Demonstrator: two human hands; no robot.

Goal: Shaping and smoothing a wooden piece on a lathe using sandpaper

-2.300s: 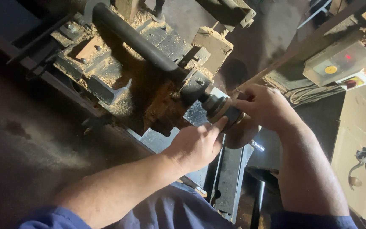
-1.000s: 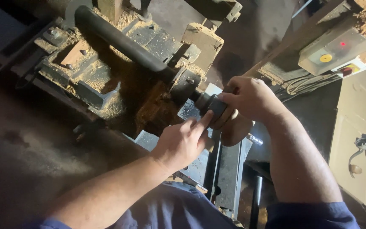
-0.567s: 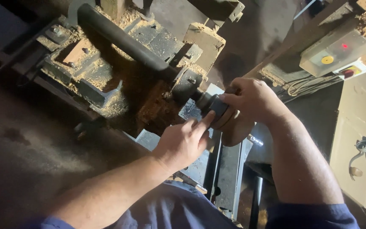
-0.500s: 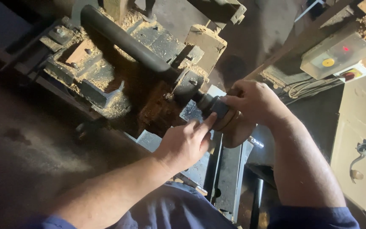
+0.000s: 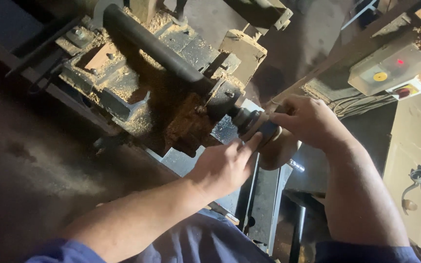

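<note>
**Both hands at the spindle end of a sawdust-caked lathe**

Dim workshop floor fills the left of your view, and beside it stands the dusty grey metal lathe bed (image 5: 123, 92), heaped with brown sawdust (image 5: 181, 122). Along its top lies a long dark cylindrical bar (image 5: 152, 44) that runs down toward the spindle end.

Your left hand (image 5: 222, 168) is loosely curled, thumb and fingertips touching the small dark round fitting (image 5: 254, 124) at the end of that bar. Your right hand (image 5: 310, 119) is closed over the same fitting from the other side, fingers wrapped round it; a pale rounded wooden piece (image 5: 278, 151) sits just below it.

Judging from this, the main danger is the spindle turning while your fingers are round it. Loose dust could also make your grip slip.

Further right, a grey control box with a yellow button and a red light (image 5: 391, 68) sits on a slanted beam, cables (image 5: 352, 102) hanging beneath. At the right edge a pale board (image 5: 415, 160) carries a small metal tool (image 5: 417, 180). Dark steel rails (image 5: 264, 204) crowd the space under your wrists.
</note>
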